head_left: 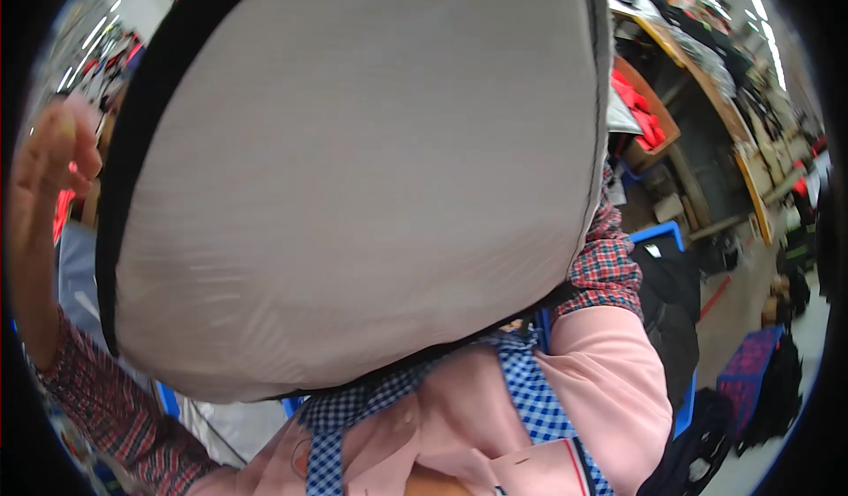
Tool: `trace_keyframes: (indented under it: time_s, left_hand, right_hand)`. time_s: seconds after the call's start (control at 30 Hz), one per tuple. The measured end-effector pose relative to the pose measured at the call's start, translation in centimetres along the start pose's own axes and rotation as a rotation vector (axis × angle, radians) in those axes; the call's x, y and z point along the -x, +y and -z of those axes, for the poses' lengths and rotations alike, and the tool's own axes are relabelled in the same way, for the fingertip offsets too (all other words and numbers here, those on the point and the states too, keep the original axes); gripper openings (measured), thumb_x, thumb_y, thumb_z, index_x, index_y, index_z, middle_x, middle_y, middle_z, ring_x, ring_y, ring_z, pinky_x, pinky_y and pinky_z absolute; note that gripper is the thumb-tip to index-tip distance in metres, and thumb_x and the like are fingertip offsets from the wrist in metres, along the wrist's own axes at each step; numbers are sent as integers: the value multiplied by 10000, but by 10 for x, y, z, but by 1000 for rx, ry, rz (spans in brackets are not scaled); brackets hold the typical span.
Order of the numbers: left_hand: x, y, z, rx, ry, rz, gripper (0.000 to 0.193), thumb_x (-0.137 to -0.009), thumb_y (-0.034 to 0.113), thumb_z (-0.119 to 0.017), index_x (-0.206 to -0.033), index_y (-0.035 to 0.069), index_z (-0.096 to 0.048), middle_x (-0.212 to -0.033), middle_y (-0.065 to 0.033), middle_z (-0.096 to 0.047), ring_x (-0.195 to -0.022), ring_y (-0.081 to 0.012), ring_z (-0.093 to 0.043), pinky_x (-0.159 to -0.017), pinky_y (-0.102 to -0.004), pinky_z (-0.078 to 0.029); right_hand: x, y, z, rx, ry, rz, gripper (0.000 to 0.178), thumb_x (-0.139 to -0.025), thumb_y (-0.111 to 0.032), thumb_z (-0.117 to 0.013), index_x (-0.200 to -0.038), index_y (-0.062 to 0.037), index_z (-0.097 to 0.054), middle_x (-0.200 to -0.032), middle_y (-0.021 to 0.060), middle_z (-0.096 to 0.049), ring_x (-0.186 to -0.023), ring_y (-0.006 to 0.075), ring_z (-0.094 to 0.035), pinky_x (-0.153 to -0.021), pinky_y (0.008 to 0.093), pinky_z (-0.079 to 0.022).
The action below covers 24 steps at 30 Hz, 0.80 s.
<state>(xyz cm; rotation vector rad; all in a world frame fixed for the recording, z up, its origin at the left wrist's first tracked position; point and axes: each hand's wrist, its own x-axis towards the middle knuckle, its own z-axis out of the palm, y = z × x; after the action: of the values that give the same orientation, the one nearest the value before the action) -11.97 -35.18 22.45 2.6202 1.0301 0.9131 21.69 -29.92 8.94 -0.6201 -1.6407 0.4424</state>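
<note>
A large grey fabric piece [371, 169] with black edging fills the middle of the view, close up. It looks like a bag panel or a bag's lining, though its full shape does not show. Left of it my left hand [57, 156] is raised, its fingers curled inward near the black edge. Anything between those fingers is too blurred to make out. Behind the fabric's right side my right arm disappears in a checked sleeve cover [605, 262], so the right hand is hidden.
At the right stands a workbench [671, 50] heaped with materials. An orange bin [658, 112] of red pieces is beside it. Dark fabric [667, 319] fills a blue-rimmed crate [687, 408] near my right elbow. A blue and purple bag [749, 377] and dark bundles lie on the floor.
</note>
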Motion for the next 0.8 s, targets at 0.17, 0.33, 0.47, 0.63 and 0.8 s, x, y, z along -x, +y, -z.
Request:
trace_keyframes:
  time_s: [0.17,0.33,0.47,0.63,0.8]
  left_hand:
    - [53,-154,-70,-95,-19,613,445,-1016,311,-504,-1382,58,-483,-1437,-79,-457,-1274,-190,-488,-1038,-310,-399]
    - [94,-214,-230,847,-365,1078,863,-909,632,-541,-1513,82,-260,-1460,-211,-407,-1221,-363,-485,-982,-478,-424]
    - [77,-207,-299,767,-470,870,639,-952,529,-563,-1278,-21,-574,-1136,-100,-661,-1013,-190,-624,-854,-271,-486]
    - [52,-201,-325,1204,-358,1091,503,-1006,424,-524,-1113,-51,-651,-1019,-37,-690,-868,-96,-643,-738,-234,-509]
    - [25,-190,-326,610,-244,771,497,-993,425,-546,-953,-56,-660,-868,-59,-687,-750,-108,-574,-659,-287,-470]
  right_hand:
    - [42,-26,56,-117,-39,-45,243,-797,-124,-738,-995,11,-696,-864,62,-692,-761,108,-614,-694,286,-498]
    - [106,-35,125,-210,-105,-175,280,-798,-150,-722,-1024,12,-696,-944,86,-702,-835,150,-642,-775,299,-507]
    - [155,-48,175,-202,-184,-295,310,-798,-170,-709,-1048,13,-696,-1008,105,-710,-895,184,-665,-839,309,-514]
    - [189,-74,221,14,-348,-406,329,-806,-152,-679,-1101,-8,-696,-1116,119,-699,-1074,221,-645,-964,335,-492]
    - [169,-109,256,1105,-523,-700,333,-831,-41,-634,-1162,-18,-657,-1178,138,-660,-1162,304,-586,-1014,363,-456]
